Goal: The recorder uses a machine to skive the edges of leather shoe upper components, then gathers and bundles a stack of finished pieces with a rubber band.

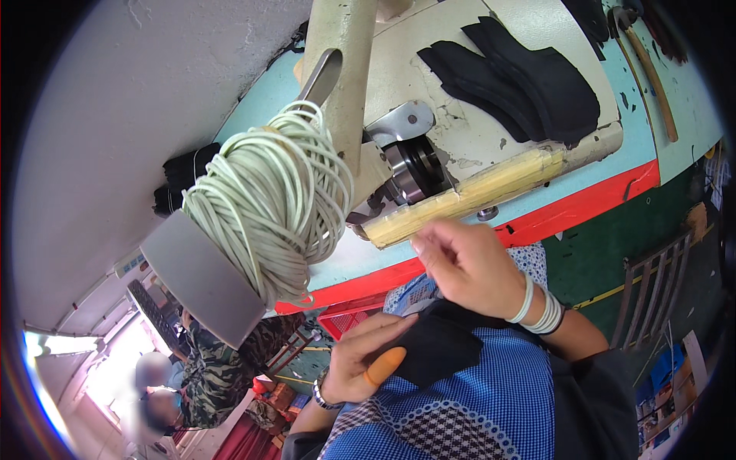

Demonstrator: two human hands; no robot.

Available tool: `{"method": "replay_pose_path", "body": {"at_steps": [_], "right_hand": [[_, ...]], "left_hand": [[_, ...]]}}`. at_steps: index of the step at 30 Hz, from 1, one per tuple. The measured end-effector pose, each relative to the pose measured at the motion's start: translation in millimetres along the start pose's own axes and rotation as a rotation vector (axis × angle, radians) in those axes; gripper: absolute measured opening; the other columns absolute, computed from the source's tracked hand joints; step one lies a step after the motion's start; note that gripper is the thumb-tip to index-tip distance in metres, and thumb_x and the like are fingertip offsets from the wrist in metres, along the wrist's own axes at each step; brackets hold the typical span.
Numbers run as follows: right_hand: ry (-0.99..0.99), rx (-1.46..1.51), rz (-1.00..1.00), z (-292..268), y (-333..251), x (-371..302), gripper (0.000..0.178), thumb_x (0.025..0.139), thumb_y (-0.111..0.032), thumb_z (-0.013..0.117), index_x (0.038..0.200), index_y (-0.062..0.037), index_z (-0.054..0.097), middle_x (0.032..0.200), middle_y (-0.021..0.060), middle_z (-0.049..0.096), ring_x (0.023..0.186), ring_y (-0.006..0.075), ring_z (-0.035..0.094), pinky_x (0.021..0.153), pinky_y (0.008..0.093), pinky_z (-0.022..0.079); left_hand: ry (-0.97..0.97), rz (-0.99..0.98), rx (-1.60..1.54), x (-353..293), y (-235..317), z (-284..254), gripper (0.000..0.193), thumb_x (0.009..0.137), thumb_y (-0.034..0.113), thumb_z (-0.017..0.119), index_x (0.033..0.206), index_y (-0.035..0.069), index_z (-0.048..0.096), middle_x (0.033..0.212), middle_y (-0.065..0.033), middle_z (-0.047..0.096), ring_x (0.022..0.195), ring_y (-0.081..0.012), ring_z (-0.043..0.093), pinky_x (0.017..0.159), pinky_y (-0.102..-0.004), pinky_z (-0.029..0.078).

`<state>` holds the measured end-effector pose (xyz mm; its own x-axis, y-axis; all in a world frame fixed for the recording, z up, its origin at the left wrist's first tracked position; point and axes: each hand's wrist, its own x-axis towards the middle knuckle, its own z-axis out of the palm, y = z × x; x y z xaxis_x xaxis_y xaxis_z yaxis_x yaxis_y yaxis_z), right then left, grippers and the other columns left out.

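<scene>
A flat black piece of material [433, 349] lies in my lap over the blue checked apron. My left hand [356, 368], with an orange finger cover on the thumb, grips its left edge between thumb and fingers. Above it, my right hand [479, 268] is closed in a pinch, close to the yellow-taped front edge [468, 192] of the machine bed. Whatever sits between those fingertips, if anything, is too small to make out. Several cut black pieces [529, 84] rest overlapping on the cream machine bed [468, 130], beyond my right hand.
A round metal machine head [414, 169] stands left of the black pieces. A thick bundle of pale green cord [268, 192] hangs in front of the machine arm [337, 77]. A wooden-handled hammer [652, 80] lies far right. Another person in camouflage clothing [222, 368] is at lower left.
</scene>
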<state>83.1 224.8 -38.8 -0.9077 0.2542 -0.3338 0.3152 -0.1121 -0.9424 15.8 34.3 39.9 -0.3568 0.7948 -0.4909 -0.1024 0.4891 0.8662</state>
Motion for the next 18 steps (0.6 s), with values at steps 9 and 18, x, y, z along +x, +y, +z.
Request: {"method": "replay_pose_path", "body": {"at_steps": [9,18], "right_hand": [[-0.461,-0.082,0.29,-28.6,-10.5,-10.0,0.048,0.095,-0.032,0.045,0.122,0.0081,0.045,0.069,0.0146,0.061,0.062,0.021,0.06,0.061,0.0329,0.046],[-0.05,0.273,0.076,-1.5,-31.7,-35.0,0.031,0.092,-0.023,0.054,0.107,0.0043,0.054,0.088,0.0192,0.062,0.079,0.0309,0.062,0.072,0.0361,0.048]], "left_hand": [[0.086,0.051,0.073,7.0,-13.4,3.7,0.029,0.086,0.018,0.065,0.104,-0.005,0.063,0.085,-0.0141,0.066,0.073,-0.0222,0.065,0.067,-0.0279,0.05],[-0.141,-0.207,-0.003,36.2,21.8,-13.4,0.031,0.087,0.005,0.059,0.117,-0.004,0.056,0.098,-0.0134,0.062,0.089,-0.0183,0.06,0.081,-0.03,0.047]]}}
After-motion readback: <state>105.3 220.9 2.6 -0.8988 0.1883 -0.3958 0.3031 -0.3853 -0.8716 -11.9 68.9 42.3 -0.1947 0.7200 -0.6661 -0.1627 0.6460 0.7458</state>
